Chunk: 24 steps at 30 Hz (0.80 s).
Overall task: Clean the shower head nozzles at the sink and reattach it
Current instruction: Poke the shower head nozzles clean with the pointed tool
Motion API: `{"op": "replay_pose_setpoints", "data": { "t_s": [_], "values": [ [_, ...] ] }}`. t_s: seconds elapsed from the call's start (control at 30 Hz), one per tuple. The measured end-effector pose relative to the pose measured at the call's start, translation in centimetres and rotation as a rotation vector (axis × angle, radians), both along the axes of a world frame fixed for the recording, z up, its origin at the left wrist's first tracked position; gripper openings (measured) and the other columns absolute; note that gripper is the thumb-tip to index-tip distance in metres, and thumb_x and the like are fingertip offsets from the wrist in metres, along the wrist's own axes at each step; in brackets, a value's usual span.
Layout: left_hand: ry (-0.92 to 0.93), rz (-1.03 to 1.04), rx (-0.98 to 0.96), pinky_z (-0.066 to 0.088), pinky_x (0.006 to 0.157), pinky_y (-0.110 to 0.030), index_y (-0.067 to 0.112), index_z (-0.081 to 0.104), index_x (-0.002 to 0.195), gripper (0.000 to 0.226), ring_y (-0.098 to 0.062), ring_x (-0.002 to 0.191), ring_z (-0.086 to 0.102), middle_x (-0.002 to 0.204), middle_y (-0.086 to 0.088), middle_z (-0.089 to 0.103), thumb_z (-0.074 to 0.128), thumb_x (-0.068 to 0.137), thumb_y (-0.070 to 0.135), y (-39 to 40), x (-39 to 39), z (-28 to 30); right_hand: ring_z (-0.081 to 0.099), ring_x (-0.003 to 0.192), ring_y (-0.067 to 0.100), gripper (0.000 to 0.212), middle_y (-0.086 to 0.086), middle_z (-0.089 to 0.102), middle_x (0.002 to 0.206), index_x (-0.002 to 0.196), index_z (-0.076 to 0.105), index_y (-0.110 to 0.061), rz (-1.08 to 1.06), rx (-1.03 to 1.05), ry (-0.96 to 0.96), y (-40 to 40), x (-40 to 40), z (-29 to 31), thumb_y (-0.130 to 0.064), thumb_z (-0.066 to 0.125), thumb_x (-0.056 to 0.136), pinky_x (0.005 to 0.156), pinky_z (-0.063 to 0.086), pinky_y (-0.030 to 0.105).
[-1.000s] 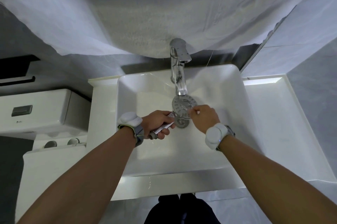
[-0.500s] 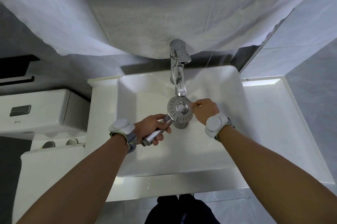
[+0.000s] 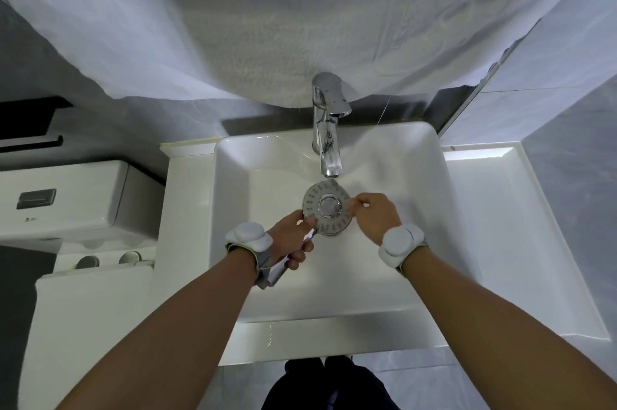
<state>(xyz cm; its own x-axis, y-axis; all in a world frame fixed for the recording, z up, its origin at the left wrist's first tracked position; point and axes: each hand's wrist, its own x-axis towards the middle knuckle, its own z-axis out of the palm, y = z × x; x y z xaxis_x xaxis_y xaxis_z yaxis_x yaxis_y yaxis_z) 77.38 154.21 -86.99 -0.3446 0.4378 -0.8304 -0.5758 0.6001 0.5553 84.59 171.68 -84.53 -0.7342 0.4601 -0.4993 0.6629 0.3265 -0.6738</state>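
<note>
The head view looked straight down into a white sink [image 3: 417,276], where the shower head [image 3: 327,207] was held over the middle of the basin, its round nozzle face turned up and sitting just under the tip of the tap [image 3: 329,149]. The left hand [image 3: 293,237] was wrapped tight around the handle, which ran from the disc back and to the left, toward the left wrist; so the long axis lay on a slant across the basin, face end farthest from the body. The right hand [image 3: 375,217] sat just to the right of the disc, its fingertips [image 3: 352,207] pinched together and touching the rim of the nozzle ring. That made the right hand the nearer one to the nozzles, and the free one. Whether water was running from the tap could not be told. By the look of it the rubbing of the nozzles was under way, and the next stroke would likely have to travel around the ring while the left hand kept the face level under the spout.
</note>
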Motion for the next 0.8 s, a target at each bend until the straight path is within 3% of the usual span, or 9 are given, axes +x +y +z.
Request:
{"op": "replay_pose_setpoints", "data": {
  "t_s": [0.17,0.27,0.33,0.43,0.57,0.7,0.8],
  "values": [
    [-0.002,-0.050,-0.023,0.024,0.046,-0.018,0.027,0.040,0.088,0.021,-0.013,0.042,0.023,0.066,-0.002,0.038,0.034,0.101,0.042,0.2,0.3,-0.2,0.053,0.069,0.026,0.035,0.004,0.058,0.075,0.060,0.054,-0.030,0.131,0.038,-0.019,-2.9,1.2,-0.3,-0.028,0.051,0.094,0.065,0.044,0.030],
    [0.002,-0.054,-0.019,0.024,0.046,-0.017,0.028,0.041,0.094,0.014,-0.014,0.042,0.023,0.067,-0.003,0.039,0.034,0.101,0.039,0.1,0.7,-0.3,0.061,0.075,0.033,0.027,0.012,0.067,0.082,0.077,0.069,-0.016,-0.034,0.050,-0.033,-1.1,0.7,-0.1,-0.027,0.050,0.095,0.068,0.050,0.033],
    [0.026,-0.050,-0.028,0.024,0.046,-0.018,0.027,0.041,0.094,0.014,-0.014,0.042,0.024,0.067,-0.003,0.040,0.034,0.101,0.038,0.2,0.7,-0.1,0.064,0.082,0.036,0.026,0.013,0.069,0.089,0.085,0.070,-0.011,-0.043,0.072,-0.034,-1.3,0.7,-0.2,-0.026,0.050,0.095,0.073,0.053,0.035],
    [0.041,-0.044,-0.044,0.023,0.047,-0.019,0.026,0.041,0.088,0.020,-0.014,0.043,0.023,0.068,-0.004,0.040,0.034,0.101,0.039,0.2,0.7,-0.2,0.063,0.084,0.032,0.022,0.007,0.067,0.092,0.085,0.068,-0.023,0.138,0.074,-0.043,-3.5,1.6,-0.5,-0.029,0.049,0.095,0.077,0.054,0.036],
    [0.027,-0.041,-0.021,0.025,0.046,-0.018,0.027,0.042,0.092,0.018,-0.014,0.042,0.024,0.068,-0.006,0.040,0.034,0.102,0.040,0.0,1.1,0.0,0.064,0.080,0.034,0.028,0.014,0.069,0.086,0.088,0.071,-0.009,-0.075,0.088,-0.035,-0.8,0.8,-0.7,-0.027,0.051,0.095,0.072,0.053,0.035],
    [-0.021,0.049,0.013,0.026,0.043,-0.015,0.023,0.039,0.089,0.027,-0.012,0.041,0.023,0.068,-0.005,0.040,0.037,0.103,0.046,0.1,1.0,-0.1,0.062,0.082,0.032,0.027,0.009,0.068,0.089,0.089,0.071,-0.015,0.093,0.064,-0.013,-3.0,1.4,-1.1,-0.032,0.050,0.095,0.071,0.047,0.029],
    [-0.068,0.074,0.013,0.028,0.041,-0.014,0.025,0.038,0.088,0.026,-0.010,0.039,0.025,0.067,-0.004,0.040,0.037,0.103,0.047,-0.4,0.9,0.2,0.061,0.079,0.031,0.026,0.009,0.066,0.083,0.087,0.072,-0.015,-0.034,0.061,-0.060,-1.1,0.6,-1.1,-0.030,0.052,0.095,0.072,0.049,0.030]
  ]
}}
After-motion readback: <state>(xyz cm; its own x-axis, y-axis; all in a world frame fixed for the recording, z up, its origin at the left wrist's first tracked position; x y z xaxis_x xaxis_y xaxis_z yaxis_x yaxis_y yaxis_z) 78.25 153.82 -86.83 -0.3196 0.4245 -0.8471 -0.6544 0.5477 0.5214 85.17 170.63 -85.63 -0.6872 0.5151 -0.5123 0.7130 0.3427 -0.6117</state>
